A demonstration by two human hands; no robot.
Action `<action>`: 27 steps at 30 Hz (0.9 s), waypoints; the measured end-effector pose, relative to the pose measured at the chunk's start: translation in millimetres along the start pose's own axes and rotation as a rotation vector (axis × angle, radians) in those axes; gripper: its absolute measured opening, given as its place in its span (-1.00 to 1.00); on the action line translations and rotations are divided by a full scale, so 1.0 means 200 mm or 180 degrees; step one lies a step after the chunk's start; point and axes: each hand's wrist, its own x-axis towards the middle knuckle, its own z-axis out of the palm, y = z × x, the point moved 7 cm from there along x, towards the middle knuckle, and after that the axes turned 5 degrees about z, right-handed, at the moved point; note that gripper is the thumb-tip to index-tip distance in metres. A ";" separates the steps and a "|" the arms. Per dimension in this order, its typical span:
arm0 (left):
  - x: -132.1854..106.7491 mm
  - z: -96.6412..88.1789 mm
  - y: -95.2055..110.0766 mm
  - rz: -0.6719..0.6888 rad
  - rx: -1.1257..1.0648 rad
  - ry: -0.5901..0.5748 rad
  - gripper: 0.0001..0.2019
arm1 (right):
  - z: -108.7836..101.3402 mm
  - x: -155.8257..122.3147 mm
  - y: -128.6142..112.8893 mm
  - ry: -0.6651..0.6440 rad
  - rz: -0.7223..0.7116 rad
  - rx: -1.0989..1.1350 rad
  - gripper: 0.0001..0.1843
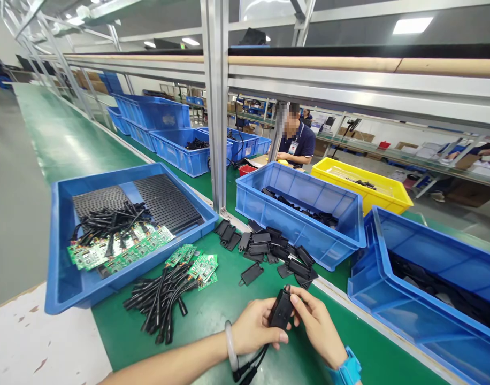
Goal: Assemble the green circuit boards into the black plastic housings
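Observation:
My left hand [255, 326] is closed around a small black plastic case [282, 311], its thumb along the lower end. Two black cables [253, 368] hang from that end towards me. The fingers of my right hand [315, 318] pinch the case's upper end, where a small loop shows. Just beyond my hands lies a loose pile of flat black case pieces [261, 247] on the green work surface [213, 331]. Left of my hands, green circuit boards [203, 267] with black connector cables [160, 302] lie in a heap.
A blue tray [54, 240] at left holds more wired boards and ribbed black strips. Blue bins [245, 200] [389, 299] with black parts stand beyond and to the right, near a yellow bin [401, 198]. A metal post [216, 117] rises ahead. A person [299, 141] sits across the line.

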 end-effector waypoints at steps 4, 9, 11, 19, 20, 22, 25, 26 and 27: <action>0.00 -0.02 -0.02 -0.0046 0.0192 0.0142 -0.58 | -0.02 0.00 0.02 0.0066 0.0036 -0.0022 -0.44; -0.01 -0.01 0.02 0.0156 0.0307 0.0055 -0.58 | -0.01 0.00 0.05 -0.0091 0.0182 0.0193 -0.42; -0.01 0.00 0.03 0.0196 0.0326 0.0019 -0.58 | 0.00 0.00 0.06 -0.0092 0.0194 0.0193 -0.44; -0.02 -0.01 0.01 0.0181 0.0508 0.0079 -0.50 | 0.03 0.00 0.04 -0.0258 0.0075 0.0179 -0.51; -0.02 -0.02 0.00 0.0144 0.0523 0.0103 -0.51 | 0.02 0.00 0.04 -0.0183 0.0057 0.0171 -0.51; -0.01 -0.03 -0.02 0.0058 0.0506 0.0189 -0.53 | 0.03 0.01 0.06 -0.0034 0.0054 0.0041 -0.50; 0.02 -0.03 -0.05 0.0091 0.0119 0.0278 -0.38 | 0.05 0.01 0.07 0.0400 -0.0093 -0.0650 -0.48; 0.03 -0.02 -0.06 0.0186 -0.0060 0.0223 -0.27 | 0.06 0.01 0.06 0.0600 -0.0183 -0.0959 -0.44; 0.03 0.00 -0.07 0.0269 -0.0158 0.0100 -0.13 | 0.06 0.00 0.06 0.0753 -0.0260 -0.1249 -0.38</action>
